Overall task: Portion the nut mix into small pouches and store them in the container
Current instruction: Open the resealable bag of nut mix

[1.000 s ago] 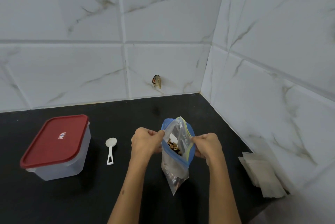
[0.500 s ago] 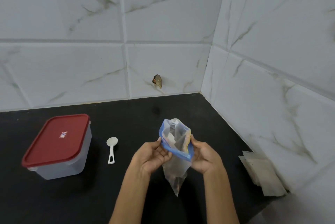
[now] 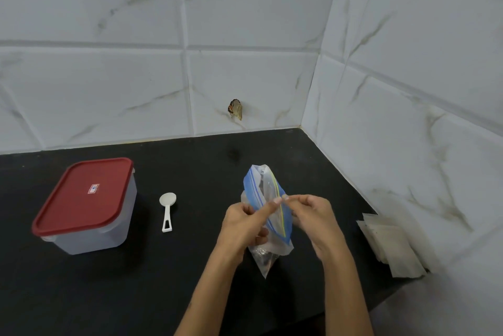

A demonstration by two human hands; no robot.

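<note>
A clear zip bag of nut mix (image 3: 268,199) with a blue and yellow zip strip stands on the black counter, its lower part crumpled. My left hand (image 3: 245,226) grips the bag's left side, one finger stretched across the zip strip. My right hand (image 3: 313,216) pinches the strip's right edge with curled fingers. The bag's mouth looks narrow. A translucent container (image 3: 89,207) with a red lid, closed, sits at the left. A white scoop (image 3: 167,210) lies between the container and my hands. A stack of small pale pouches (image 3: 392,245) lies at the right by the wall.
The black counter (image 3: 163,281) meets white marble-look tiled walls at the back and right, forming a corner. A small brown fixture (image 3: 235,109) sticks out of the back wall above the counter.
The bag's mouth was pulled wide open a second ago. Since then both hands shifted down and then up along it, and the mouth has narrowed with fingers now on the zip strip.
</note>
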